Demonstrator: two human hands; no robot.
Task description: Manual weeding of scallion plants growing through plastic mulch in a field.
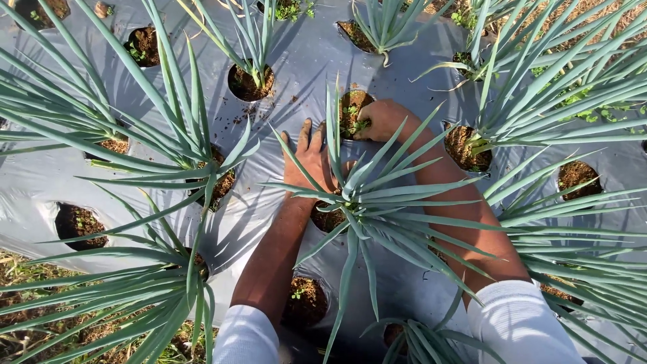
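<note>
Resting flat with fingers spread, the left hand (309,160) presses grey plastic sheet (303,61) while the right hand (379,120) pinches small weeds (355,125).

2 bare forearms, white sleeves pushed up near the elbows, no gloves

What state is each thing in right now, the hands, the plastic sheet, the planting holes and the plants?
Left hand: flat on the sheet, fingers spread, holding nothing.
Right hand: closed at the weeds in a soil hole.
Grey plastic sheet: spread over the bed, wrinkled, punched with round holes.
Plant between the arms: upright, rooted, leaves fanned out.
Left hole: no large plant.
</note>
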